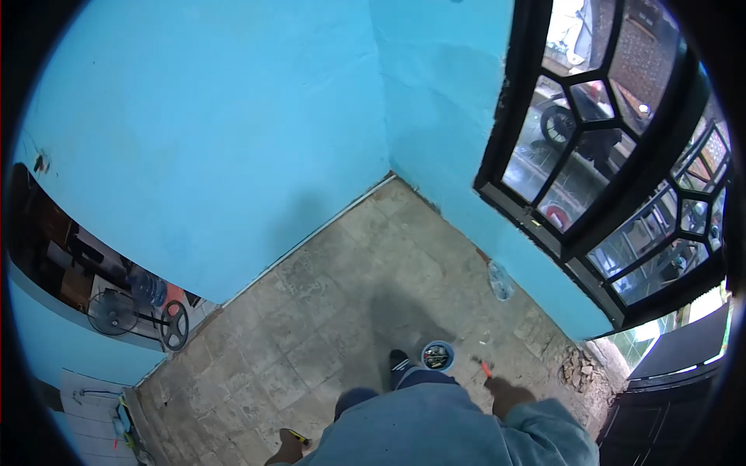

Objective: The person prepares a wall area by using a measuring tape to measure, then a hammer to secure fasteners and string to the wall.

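Observation:
My right hand (508,394) is closed around the orange-red handle of a hammer (486,368), at the lower right, with the dark head pointing away from me above the tiled floor. At the bottom left, my left hand (290,446) is closed on a small yellow-and-black hand tool (299,437); its exact kind is too small to make out. Between my hands, nearer the right one, a light-coloured bucket (427,365) stands on the floor beside my foot. Several small metal items lie in it.
Broken rubble (577,370) lies by the doorway on the right. A clear plastic bag (501,281) rests against the blue wall (443,116) below the dark-framed window (575,147). On the left, a fan (114,312) stands beyond an opening.

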The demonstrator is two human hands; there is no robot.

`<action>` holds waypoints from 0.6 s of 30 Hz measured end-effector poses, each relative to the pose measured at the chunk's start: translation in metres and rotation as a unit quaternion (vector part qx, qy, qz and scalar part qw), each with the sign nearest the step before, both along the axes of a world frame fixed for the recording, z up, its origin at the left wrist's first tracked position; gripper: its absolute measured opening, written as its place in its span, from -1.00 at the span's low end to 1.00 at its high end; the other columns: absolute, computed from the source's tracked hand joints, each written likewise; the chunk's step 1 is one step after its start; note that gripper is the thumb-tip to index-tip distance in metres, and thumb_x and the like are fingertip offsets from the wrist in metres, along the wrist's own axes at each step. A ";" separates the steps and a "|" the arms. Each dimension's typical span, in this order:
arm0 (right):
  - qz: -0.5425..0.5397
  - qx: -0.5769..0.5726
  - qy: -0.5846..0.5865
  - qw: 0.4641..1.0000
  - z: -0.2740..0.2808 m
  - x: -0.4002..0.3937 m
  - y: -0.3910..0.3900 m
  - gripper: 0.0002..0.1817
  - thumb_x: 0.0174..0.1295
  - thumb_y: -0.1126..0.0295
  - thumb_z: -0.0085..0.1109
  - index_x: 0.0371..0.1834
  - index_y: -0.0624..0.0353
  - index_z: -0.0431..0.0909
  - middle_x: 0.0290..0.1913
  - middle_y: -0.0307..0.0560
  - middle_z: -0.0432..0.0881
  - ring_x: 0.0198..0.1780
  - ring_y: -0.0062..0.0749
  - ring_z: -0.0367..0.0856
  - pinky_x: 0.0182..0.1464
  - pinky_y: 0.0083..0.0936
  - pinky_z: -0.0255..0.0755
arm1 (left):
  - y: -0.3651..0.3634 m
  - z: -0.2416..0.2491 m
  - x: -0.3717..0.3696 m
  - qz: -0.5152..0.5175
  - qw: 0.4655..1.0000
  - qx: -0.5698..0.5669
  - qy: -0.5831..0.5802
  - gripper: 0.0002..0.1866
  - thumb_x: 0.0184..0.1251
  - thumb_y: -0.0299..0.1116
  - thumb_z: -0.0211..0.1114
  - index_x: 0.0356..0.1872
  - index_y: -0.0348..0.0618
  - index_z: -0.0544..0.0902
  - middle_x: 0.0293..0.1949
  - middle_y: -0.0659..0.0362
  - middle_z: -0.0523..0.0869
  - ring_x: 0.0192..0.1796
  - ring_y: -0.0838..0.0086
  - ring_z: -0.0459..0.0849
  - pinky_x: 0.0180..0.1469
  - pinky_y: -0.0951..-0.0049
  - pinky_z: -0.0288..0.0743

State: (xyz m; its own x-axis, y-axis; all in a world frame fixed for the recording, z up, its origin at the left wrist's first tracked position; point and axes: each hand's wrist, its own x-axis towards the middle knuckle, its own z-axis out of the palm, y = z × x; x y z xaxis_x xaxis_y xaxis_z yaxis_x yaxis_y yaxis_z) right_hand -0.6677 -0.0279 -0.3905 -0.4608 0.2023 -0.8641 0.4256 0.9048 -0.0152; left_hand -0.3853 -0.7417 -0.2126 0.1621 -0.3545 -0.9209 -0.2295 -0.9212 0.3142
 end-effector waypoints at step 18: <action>0.001 -0.120 0.036 0.992 0.035 -0.521 -0.332 -0.34 0.06 -0.11 0.42 -0.08 0.35 0.78 -0.06 0.32 0.80 0.03 0.10 0.80 0.03 -0.12 0.64 | -0.160 -0.115 -0.481 -0.289 0.938 0.190 -0.029 -0.75 0.26 -0.24 0.06 -0.45 -0.15 0.61 -0.54 0.09 0.59 -0.50 0.13 0.58 -0.33 0.02 0.60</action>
State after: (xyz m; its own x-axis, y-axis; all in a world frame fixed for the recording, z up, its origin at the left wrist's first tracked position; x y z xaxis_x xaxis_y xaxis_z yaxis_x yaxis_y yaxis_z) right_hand -1.1892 -0.3596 -0.3551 -0.5241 -0.0063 -0.8516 0.4135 0.8723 -0.2610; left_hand -0.8663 -0.9013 -0.3278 0.0982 -0.0476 -0.9940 -0.7321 -0.6801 -0.0397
